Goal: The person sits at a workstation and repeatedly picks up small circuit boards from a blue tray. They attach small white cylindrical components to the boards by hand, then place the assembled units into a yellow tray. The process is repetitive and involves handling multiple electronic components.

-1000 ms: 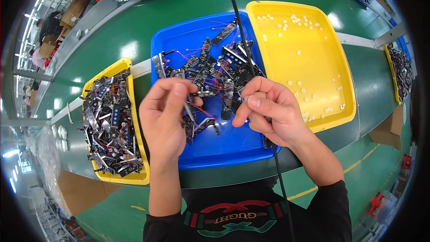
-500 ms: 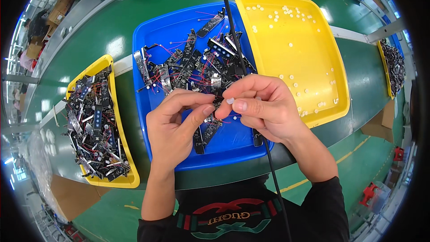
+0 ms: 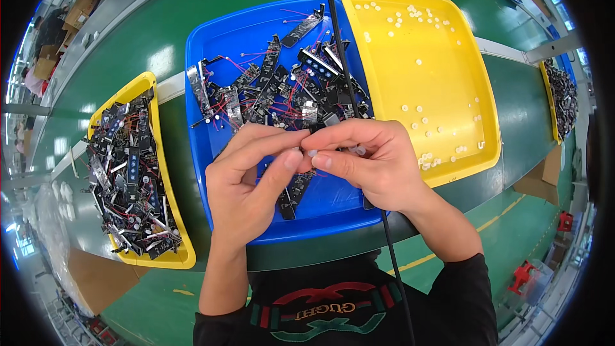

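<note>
Over the blue tray [image 3: 200,45], my two hands meet fingertip to fingertip. Thumb and forefinger of my right hand [image 3: 375,161] pinch a small white round cap [image 3: 312,153], and a few more whitish caps [image 3: 358,150] show tucked among its curled fingers. My left hand [image 3: 246,176] is closed in a pinch right against that cap; whatever sits between its fingertips is too small and covered to make out. Beneath and beyond the hands, the tray holds a tangle of black circuit boards [image 3: 269,83] with thin red wires.
To the right stands a yellow tray [image 3: 442,45] with scattered white caps. A second yellow tray [image 3: 187,243], heaped with circuit boards, lies on the left. A black cable [image 3: 343,57] hangs down across the blue tray, past my right hand. Another loaded tray [image 3: 552,106] stands far right.
My right hand has moved left, bringing the white cap against my left fingertips. The left hand has shifted slightly and stays pinched. More whitish caps now show within the right hand.
</note>
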A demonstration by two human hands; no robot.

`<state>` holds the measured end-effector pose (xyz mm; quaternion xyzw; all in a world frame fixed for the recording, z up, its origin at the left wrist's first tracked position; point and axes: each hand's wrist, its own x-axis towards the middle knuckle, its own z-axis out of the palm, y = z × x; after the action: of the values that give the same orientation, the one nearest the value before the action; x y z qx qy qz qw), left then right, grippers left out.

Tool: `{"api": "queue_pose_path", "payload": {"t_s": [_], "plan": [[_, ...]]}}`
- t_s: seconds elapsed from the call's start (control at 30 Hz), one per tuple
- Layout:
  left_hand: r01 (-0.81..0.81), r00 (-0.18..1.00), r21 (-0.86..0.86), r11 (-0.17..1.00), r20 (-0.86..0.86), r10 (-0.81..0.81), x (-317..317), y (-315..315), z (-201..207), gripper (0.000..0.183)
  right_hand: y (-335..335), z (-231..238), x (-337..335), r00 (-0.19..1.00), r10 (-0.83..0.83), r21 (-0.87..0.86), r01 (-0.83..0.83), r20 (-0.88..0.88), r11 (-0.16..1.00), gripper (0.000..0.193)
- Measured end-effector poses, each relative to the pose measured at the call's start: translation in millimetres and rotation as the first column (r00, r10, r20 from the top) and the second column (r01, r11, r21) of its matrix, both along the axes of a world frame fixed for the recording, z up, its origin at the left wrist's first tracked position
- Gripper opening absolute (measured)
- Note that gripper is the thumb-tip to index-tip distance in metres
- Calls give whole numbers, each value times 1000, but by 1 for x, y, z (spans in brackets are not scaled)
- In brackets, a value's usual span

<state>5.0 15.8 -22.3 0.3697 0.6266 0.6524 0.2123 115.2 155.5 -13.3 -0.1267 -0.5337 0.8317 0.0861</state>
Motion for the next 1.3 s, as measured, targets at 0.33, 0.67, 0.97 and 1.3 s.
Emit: {"api": "queue_pose_path", "payload": {"t_s": [0.33,0.67,0.97,1.3], "plan": [[2,990,-65,998,-140,-11,-1,-5,-1,41,1,-12,-1,995,-14,-67,8,-96,998,18],[-169,985,5,986,-10,169,8,0,-1,38,-3,-6,-1,995,-90,23,91,-49,996,12],[-96,987,24,995,-123,99,4,0,-6,28,0,-10,-1,988,-54,181,80,-146,980,11],[-158,930,-5,987,-337,147,6,0,-2,25,-1,-11,-1,984,-47,199,82,-174,977,9]]}}
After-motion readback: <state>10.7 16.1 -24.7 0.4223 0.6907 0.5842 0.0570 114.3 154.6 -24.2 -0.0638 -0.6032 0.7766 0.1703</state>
